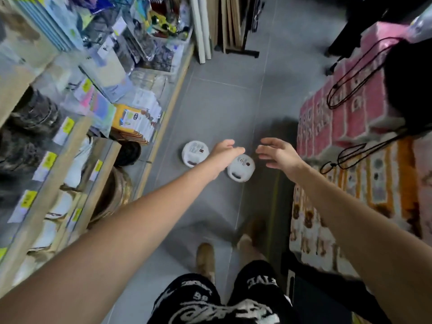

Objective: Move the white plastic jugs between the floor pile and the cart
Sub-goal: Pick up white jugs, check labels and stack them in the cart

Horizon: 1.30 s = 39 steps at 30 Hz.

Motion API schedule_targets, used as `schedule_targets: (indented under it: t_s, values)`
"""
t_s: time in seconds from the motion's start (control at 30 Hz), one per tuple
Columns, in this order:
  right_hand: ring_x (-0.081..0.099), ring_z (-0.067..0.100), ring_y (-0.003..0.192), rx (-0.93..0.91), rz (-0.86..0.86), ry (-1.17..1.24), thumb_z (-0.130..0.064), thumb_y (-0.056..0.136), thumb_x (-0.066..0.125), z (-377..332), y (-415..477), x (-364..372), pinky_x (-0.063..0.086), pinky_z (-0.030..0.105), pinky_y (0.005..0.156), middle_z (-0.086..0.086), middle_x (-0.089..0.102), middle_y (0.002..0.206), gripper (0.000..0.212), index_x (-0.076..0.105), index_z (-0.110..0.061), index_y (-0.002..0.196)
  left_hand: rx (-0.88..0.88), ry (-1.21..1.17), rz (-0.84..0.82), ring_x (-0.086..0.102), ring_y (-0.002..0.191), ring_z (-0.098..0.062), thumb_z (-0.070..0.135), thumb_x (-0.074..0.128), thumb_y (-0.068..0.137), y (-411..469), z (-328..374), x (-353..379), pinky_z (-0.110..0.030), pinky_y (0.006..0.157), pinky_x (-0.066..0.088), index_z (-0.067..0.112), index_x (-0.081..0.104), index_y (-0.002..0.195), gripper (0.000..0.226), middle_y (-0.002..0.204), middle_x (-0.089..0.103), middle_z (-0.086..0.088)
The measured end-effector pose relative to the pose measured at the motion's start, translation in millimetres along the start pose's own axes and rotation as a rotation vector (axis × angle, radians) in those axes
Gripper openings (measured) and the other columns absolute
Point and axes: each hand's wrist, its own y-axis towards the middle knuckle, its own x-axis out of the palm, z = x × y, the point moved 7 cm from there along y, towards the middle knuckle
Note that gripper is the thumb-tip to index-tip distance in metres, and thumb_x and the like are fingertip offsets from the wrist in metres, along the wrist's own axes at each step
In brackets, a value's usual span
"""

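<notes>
Two white plastic jugs stood upright on the grey tiled floor [210, 101], seen from above. The first jug [195, 153] stood near the base of the wooden shelving [167, 118]; the second jug [242, 169] stood farther out from the shelving, just beside the first but apart from it.

The left hand [225, 152] was extended over the gap between the two jugs, fingers straight and together, grasping nothing. It overlapped the edge of the second jug on the side toward the shelving; whether it touched could not be told. The right hand [279, 154] hung on the side of the second jug away from the shelving, fingers loosely spread and relaxed, likewise empty.

Across the aisle from the shelving lay stacked pink packages [327, 118] with black cords [350, 73] draped over them. The person's tan shoes [205, 258] and black patterned shorts [210, 300] appeared in mid-aisle, well apart from the shelving.
</notes>
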Motion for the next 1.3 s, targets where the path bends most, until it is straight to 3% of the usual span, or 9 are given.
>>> schedule_targets:
  t_s: [0.17, 0.3, 0.4, 0.57, 0.7, 0.83, 0.97, 1.13, 1.3]
  values:
    - [0.063, 0.016, 0.097, 0.051, -0.055, -0.014, -0.021, 0.091, 0.065, -11, 78, -30, 0.049, 0.023, 0.071, 0.009, 0.063, 0.123, 0.046, 0.05, -0.012, 0.134, -0.071, 0.016, 0.018, 0.046, 0.129, -0.016, 0.03, 0.059, 0.093, 70, 21, 16, -0.026, 0.092, 0.034, 0.016, 0.039, 0.144, 0.056, 0.143, 0.047, -0.001]
    - [0.06, 0.007, 0.086, 0.099, -0.111, -0.034, -0.018, 0.091, 0.065, -13, 142, -50, 0.045, 0.017, 0.062, 0.0, 0.063, 0.108, 0.046, 0.05, -0.011, 0.134, -0.127, 0.038, 0.049, 0.044, 0.13, -0.018, 0.031, 0.057, 0.094, 127, 37, 28, -0.029, 0.098, 0.036, 0.015, 0.04, 0.144, 0.056, 0.144, 0.045, -0.003]
    - [0.059, 0.007, 0.086, 0.153, -0.146, -0.059, -0.019, 0.092, 0.064, -5, 190, -61, 0.045, 0.016, 0.058, 0.006, 0.062, 0.116, 0.039, 0.054, -0.012, 0.129, -0.2, 0.029, 0.087, 0.043, 0.13, -0.02, 0.031, 0.057, 0.094, 173, 36, 37, -0.033, 0.103, 0.036, 0.015, 0.04, 0.143, 0.054, 0.145, 0.044, -0.003]
    - [0.058, 0.007, 0.089, 0.216, -0.21, -0.095, -0.019, 0.092, 0.064, 22, 266, -65, 0.044, 0.014, 0.058, 0.003, 0.058, 0.118, 0.031, 0.054, -0.017, 0.121, -0.295, -0.062, 0.116, 0.047, 0.119, -0.023, 0.025, 0.055, 0.096, 242, 11, 53, -0.031, 0.091, 0.038, 0.014, 0.046, 0.131, 0.038, 0.132, 0.048, -0.008]
    - [0.055, 0.005, 0.093, 0.275, -0.235, -0.132, -0.024, 0.091, 0.065, 61, 324, -57, 0.042, 0.015, 0.062, -0.003, 0.054, 0.121, 0.047, 0.049, -0.018, 0.134, -0.389, -0.175, 0.149, 0.039, 0.132, -0.025, 0.028, 0.055, 0.095, 297, -32, 62, -0.033, 0.096, 0.034, 0.011, 0.03, 0.147, 0.059, 0.148, 0.037, -0.007]
    - [0.052, 0.011, 0.103, 0.336, -0.249, -0.196, -0.02, 0.091, 0.063, 115, 382, -41, 0.041, 0.017, 0.065, 0.0, 0.053, 0.129, 0.05, 0.047, -0.018, 0.138, -0.485, -0.259, 0.208, 0.037, 0.133, -0.023, 0.03, 0.056, 0.095, 357, -92, 72, -0.029, 0.089, 0.034, 0.014, 0.025, 0.149, 0.064, 0.151, 0.033, -0.007]
    - [0.048, 0.02, 0.121, 0.396, -0.23, -0.3, -0.022, 0.091, 0.063, 182, 453, -22, 0.04, 0.026, 0.083, 0.004, 0.046, 0.142, 0.054, 0.044, -0.02, 0.141, -0.555, -0.318, 0.28, 0.034, 0.137, -0.024, 0.029, 0.058, 0.094, 420, -161, 84, -0.024, 0.084, 0.034, 0.015, 0.02, 0.151, 0.07, 0.153, 0.03, -0.006]
    - [0.047, 0.014, 0.108, 0.457, -0.213, -0.312, -0.018, 0.09, 0.065, 276, 538, 4, 0.038, 0.022, 0.066, 0.005, 0.047, 0.144, 0.06, 0.04, -0.017, 0.144, -0.597, -0.332, 0.293, 0.04, 0.133, -0.024, 0.027, 0.068, 0.088, 503, -262, 107, -0.031, 0.097, 0.038, 0.018, 0.023, 0.149, 0.076, 0.146, 0.039, -0.004]
    - [0.051, 0.022, 0.116, 0.494, -0.262, -0.393, -0.021, 0.086, 0.07, 356, 596, 21, 0.046, 0.04, 0.091, 0.005, 0.043, 0.148, 0.074, 0.03, -0.022, 0.149, -0.645, -0.412, 0.334, 0.045, 0.125, -0.017, 0.04, 0.076, 0.077, 552, -351, 130, -0.039, 0.104, 0.042, 0.018, 0.03, 0.143, 0.083, 0.135, 0.045, 0.003]
